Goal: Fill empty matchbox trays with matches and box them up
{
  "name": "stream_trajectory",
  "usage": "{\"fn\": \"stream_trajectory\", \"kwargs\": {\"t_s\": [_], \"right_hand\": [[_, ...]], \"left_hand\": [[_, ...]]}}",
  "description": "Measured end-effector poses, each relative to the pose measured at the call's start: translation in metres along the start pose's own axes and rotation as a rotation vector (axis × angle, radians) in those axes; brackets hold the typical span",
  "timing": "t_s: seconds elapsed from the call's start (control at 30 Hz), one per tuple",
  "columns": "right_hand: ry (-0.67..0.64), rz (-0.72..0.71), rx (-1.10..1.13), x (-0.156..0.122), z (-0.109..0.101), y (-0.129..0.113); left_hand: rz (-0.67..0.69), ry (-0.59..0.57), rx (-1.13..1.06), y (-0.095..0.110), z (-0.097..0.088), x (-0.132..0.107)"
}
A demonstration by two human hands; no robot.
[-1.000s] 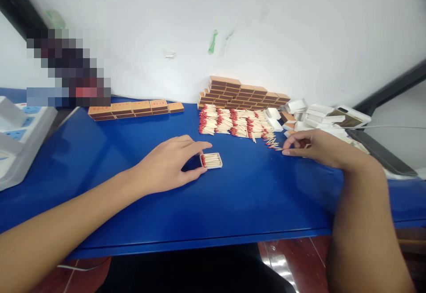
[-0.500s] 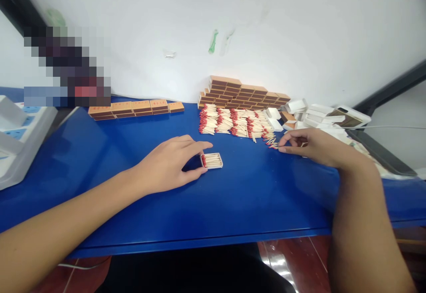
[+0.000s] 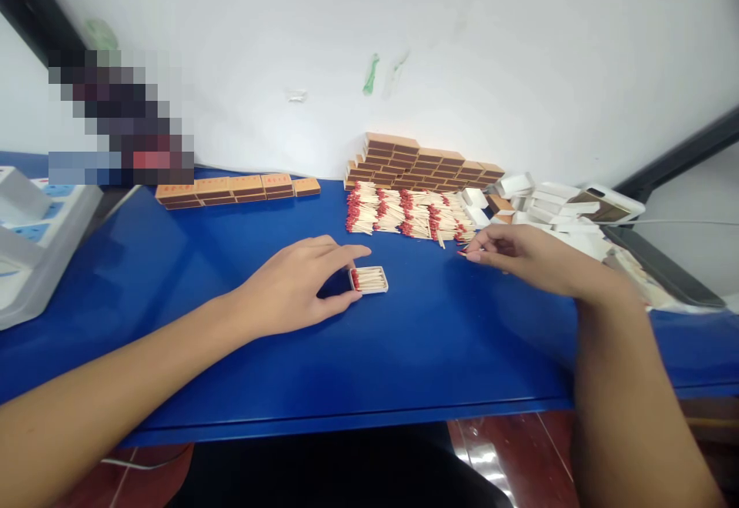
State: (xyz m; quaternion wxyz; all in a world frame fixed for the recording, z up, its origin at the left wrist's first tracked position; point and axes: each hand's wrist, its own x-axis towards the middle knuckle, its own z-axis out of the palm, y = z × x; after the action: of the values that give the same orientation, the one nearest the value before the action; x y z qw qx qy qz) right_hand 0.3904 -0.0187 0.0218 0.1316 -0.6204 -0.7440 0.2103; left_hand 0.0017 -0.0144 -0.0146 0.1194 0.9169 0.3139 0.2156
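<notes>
My left hand rests on the blue table, its thumb and fingers closed around the left end of a small white matchbox tray. Red-tipped matches lie side by side inside the tray, heads to the left. My right hand pinches a few matches between thumb and fingertips, their red heads poking out to the left. Just beyond those fingertips spreads a wide pile of loose matches, laid in rough rows.
Closed matchboxes are stacked against the wall behind the pile. More matchboxes stand in a row at the back left. White empty trays and a phone crowd the right. A white power strip sits at the left edge.
My right hand has moved a little left, with a few matches from the pile's right edge now in its pinch. The left hand and the tray have stayed in place.
</notes>
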Motion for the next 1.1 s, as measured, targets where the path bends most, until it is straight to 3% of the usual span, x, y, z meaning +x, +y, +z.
{"fn": "stream_trajectory", "kwargs": {"t_s": [0.2, 0.33, 0.67, 1.1], "right_hand": [[0.015, -0.295, 0.148, 0.006, 0.032, -0.077], [-0.039, -0.406, 0.092, 0.011, 0.054, -0.107], [-0.134, -0.431, 0.097, 0.015, 0.070, -0.114], [-0.057, -0.405, 0.093, 0.021, 0.066, -0.102]], "left_hand": [[0.014, 0.008, -0.016, 0.001, -0.001, 0.000], [0.010, 0.010, -0.003, 0.001, -0.002, 0.000], [0.005, -0.012, 0.009, -0.001, 0.000, 0.000], [0.032, 0.012, -0.019, 0.000, -0.001, 0.000]]}}
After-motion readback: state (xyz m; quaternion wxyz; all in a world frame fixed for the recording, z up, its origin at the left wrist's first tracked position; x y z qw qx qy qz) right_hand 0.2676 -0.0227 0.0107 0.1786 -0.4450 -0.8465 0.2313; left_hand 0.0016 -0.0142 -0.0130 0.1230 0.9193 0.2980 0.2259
